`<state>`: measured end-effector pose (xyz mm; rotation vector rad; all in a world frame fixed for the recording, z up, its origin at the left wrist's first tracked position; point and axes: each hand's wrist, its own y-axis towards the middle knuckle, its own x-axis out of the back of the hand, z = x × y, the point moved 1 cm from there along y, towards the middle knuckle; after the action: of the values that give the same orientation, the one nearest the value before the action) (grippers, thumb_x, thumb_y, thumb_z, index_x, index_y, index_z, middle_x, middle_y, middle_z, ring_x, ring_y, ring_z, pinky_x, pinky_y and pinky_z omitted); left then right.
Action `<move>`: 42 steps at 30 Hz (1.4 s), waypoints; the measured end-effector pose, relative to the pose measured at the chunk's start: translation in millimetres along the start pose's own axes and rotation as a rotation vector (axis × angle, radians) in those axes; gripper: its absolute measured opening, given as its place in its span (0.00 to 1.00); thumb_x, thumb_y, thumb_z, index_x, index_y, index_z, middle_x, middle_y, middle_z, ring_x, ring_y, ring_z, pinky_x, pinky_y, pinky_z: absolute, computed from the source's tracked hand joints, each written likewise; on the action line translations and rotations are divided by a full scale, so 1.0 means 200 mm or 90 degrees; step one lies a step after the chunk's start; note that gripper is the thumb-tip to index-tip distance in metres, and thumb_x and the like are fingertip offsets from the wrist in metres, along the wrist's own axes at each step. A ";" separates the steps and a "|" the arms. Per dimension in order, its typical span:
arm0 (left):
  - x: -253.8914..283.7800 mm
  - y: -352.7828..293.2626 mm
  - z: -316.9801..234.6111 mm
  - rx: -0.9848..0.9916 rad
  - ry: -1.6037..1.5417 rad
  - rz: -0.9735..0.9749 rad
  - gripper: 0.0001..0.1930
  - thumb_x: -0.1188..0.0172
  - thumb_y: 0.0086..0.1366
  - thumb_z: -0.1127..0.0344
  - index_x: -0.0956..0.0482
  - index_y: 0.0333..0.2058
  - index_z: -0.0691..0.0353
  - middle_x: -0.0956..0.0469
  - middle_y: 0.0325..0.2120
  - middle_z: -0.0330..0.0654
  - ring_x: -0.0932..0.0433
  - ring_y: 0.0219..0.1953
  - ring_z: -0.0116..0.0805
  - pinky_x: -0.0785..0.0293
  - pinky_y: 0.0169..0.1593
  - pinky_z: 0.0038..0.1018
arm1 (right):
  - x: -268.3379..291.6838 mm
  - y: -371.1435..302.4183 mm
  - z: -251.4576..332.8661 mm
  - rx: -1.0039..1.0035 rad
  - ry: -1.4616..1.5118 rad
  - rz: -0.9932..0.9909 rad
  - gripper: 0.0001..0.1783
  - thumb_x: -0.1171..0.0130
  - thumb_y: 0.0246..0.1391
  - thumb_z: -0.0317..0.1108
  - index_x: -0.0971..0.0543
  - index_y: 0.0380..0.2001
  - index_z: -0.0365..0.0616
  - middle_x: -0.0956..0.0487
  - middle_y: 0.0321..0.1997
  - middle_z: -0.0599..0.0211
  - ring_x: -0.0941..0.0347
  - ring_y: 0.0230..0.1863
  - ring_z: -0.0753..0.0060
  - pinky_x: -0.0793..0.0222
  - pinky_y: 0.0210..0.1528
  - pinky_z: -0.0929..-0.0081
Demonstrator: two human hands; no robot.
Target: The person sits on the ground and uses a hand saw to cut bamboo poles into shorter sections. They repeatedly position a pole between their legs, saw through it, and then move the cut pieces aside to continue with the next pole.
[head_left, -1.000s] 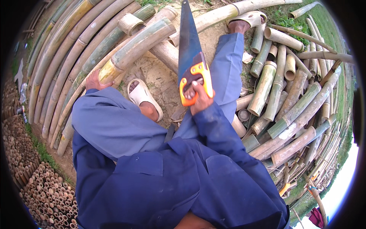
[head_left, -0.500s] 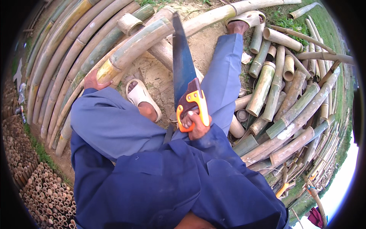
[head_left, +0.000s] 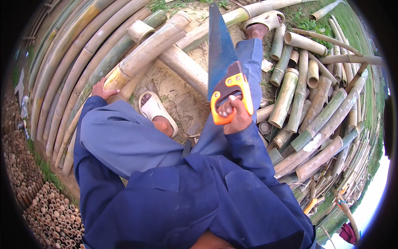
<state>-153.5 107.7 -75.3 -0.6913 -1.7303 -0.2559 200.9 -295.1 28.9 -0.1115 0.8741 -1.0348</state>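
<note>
My right hand (head_left: 238,118) is closed round the orange and dark handle of a handsaw (head_left: 222,50). The blade points away from me over the ground and my trouser leg, apart from the bamboo. At the left, my left hand (head_left: 104,89) grips the near end of a thick bamboo pole (head_left: 143,56), thumb on its side nearest me. This pole slants away to the right and rests across another bamboo log (head_left: 184,68) lying on the ground. A short bamboo stub (head_left: 140,31) stands up beside the pole.
Long bamboo poles (head_left: 78,62) lie side by side on the left. Cut bamboo pieces (head_left: 286,97) are heaped at the right. A stack of small bamboo tubes (head_left: 54,211) sits at lower left. My sandalled foot (head_left: 159,114) is on the sawdust-covered ground between.
The handsaw has moved right and slightly away from me, clear of the pole's far end. The pole seems turned: its green side no longer shows. My left hand stays at its near end.
</note>
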 end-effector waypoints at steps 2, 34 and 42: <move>0.00 0.01 0.00 0.021 -0.056 -0.027 0.47 0.20 0.40 0.37 0.23 0.53 0.63 0.21 0.51 0.57 0.23 0.54 0.59 0.27 0.58 0.46 | 0.01 -0.03 0.18 0.038 -0.067 -0.012 0.08 0.40 0.56 0.22 0.29 0.37 0.41 0.32 0.16 0.67 0.35 0.16 0.73 0.34 0.22 0.71; -0.22 -0.40 -0.24 0.043 0.110 -0.067 0.24 0.37 0.60 0.49 0.24 0.51 0.55 0.22 0.50 0.49 0.25 0.57 0.52 0.32 0.61 0.46 | -0.19 0.79 0.19 0.294 -0.846 0.266 0.27 0.34 0.62 0.47 0.20 0.57 0.38 0.16 0.52 0.49 0.19 0.55 0.61 0.26 0.59 0.65; -0.29 -0.97 -0.26 0.225 -0.031 -0.514 0.21 0.43 0.70 0.50 0.24 0.54 0.58 0.23 0.47 0.45 0.25 0.55 0.46 0.33 0.63 0.42 | -0.26 1.09 -0.18 0.155 -1.077 0.243 0.35 0.23 0.49 0.53 0.16 0.47 0.29 0.14 0.44 0.47 0.19 0.49 0.62 0.27 0.56 0.69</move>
<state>-214.3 -93.3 -79.1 0.2886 -1.9652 -0.4679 318.9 -127.2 -66.7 -0.4941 -0.7505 -0.3768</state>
